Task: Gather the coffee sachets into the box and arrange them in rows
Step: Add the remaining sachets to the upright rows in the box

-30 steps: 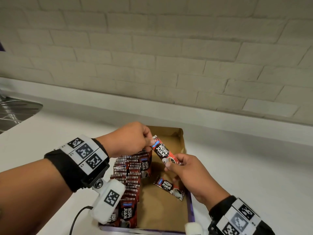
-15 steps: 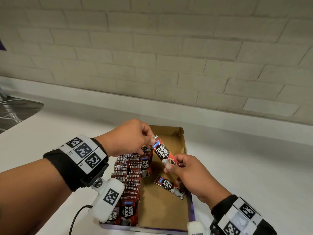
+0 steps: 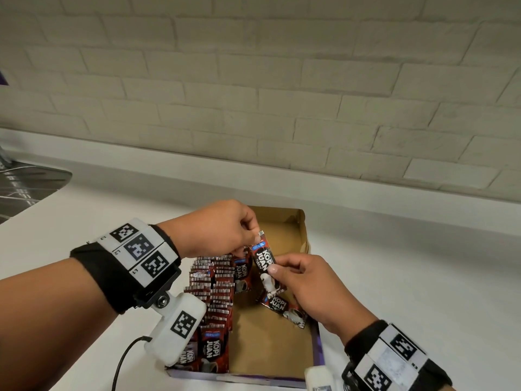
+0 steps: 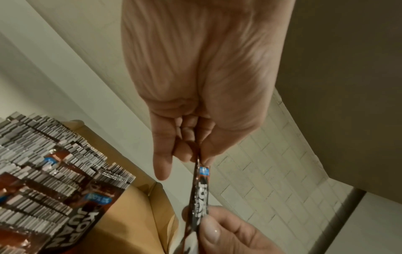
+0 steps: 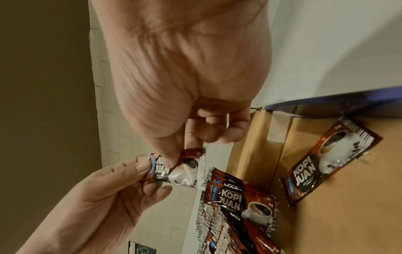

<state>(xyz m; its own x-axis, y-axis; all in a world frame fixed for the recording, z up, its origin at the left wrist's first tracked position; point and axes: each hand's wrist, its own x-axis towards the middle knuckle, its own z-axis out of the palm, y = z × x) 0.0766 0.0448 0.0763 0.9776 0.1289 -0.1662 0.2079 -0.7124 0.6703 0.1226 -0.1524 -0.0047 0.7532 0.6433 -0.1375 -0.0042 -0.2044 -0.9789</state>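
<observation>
- My left hand [image 3: 222, 227] and right hand [image 3: 307, 280] pinch one Kopi Juan sachet [image 3: 263, 261] by opposite ends.
- Rows of sachets [image 3: 214, 289] stand packed below my left hand in the cardboard box [image 3: 284, 218].
- One loose sachet [image 3: 282, 306] lies under my right hand, likely the last to file.

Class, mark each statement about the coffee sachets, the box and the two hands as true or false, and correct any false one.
1. Both hands hold the same sachet. True: the left hand pinches the top end of the held sachet and the right hand pinches it lower down.
2. The box is full from wall to wall. False: the box shows bare cardboard floor on its right side.
3. One loose sachet lies flat on the box floor. True: the loose sachet lies apart from the rows.
4. The rows of sachets stand along the box's right wall. False: the rows of sachets fill its left side.
5. The held sachet is plain white. False: it is red and black, printed KOPI JUAN.
</observation>
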